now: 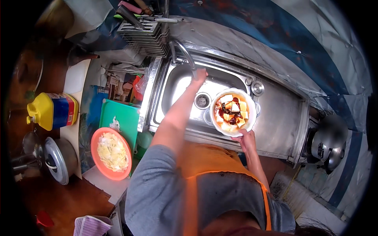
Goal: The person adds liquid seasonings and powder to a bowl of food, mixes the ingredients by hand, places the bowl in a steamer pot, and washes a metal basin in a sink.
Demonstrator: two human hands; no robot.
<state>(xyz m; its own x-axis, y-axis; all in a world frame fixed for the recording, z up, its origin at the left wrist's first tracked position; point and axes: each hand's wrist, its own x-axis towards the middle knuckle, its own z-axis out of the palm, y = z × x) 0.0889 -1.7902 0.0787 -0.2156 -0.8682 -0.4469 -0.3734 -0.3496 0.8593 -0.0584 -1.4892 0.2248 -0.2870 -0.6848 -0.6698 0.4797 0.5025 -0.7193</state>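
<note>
My right hand grips the near rim of a white scalloped bowl. In the bowl lie several pale cubes that look like tofu, in brown liquid with streaks of dark sauce. The bowl is held over the right part of a stainless steel sink. My left hand is at the end of the curved metal tap. Its fingers are partly hidden and blurred, so whether it grips the spout cannot be told. The drain strainer shows between the left forearm and the bowl.
A steel drainboard with a round metal stopper adjoins the sink. To the left, an orange basin of pale sliced food overlaps a green tray. Beyond stand a yellow jug and a lidded pot. A knife rack hangs behind.
</note>
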